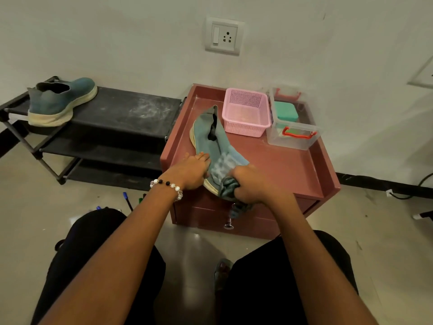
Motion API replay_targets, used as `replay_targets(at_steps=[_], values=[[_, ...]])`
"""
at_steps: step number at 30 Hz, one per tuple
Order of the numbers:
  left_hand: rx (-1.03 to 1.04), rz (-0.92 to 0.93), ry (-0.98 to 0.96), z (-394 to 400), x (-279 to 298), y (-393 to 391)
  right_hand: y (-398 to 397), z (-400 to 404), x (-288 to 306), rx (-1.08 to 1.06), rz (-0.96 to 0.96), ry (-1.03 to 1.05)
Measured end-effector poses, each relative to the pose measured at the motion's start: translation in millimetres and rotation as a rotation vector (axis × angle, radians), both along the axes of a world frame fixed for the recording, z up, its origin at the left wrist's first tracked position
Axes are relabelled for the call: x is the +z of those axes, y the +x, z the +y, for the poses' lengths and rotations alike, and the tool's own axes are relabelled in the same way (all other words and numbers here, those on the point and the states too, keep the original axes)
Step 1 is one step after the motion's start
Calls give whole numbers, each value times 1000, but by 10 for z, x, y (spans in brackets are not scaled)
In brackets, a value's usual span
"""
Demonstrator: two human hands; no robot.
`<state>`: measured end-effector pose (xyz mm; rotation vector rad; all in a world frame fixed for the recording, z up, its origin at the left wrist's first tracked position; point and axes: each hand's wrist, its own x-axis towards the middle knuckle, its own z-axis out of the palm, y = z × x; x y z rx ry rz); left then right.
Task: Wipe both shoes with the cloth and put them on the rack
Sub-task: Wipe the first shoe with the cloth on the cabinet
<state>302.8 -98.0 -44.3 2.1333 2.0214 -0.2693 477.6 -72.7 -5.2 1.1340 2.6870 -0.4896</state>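
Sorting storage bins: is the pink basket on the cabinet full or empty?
Nearly empty. Its pink basket mesh floor shows through the open top; only a faint yellowish patch lies at the bottom, too blurred to identify.

The shoe (212, 134) under my hands is dusty teal with a cream sole, matching the other shoe (61, 100) on the black rack (121, 111). My cloth (226, 170) is blue-grey with pale checks. The surface (276, 160) is reddish brown. On it stand a pink basket (246, 113) and a clear box (293, 127) with red-orange handles, holding something mint green. My bracelet (167, 185) alternates white and black beads.
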Motion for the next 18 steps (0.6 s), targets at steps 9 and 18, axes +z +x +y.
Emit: replay_targets(at_steps=[9,18], values=[[14,-22,-27,34,30,-4,-139,71,-49,29,-12,180],[43,-53,-68,66,63,-26,-80,-40,110,13,-71,64]])
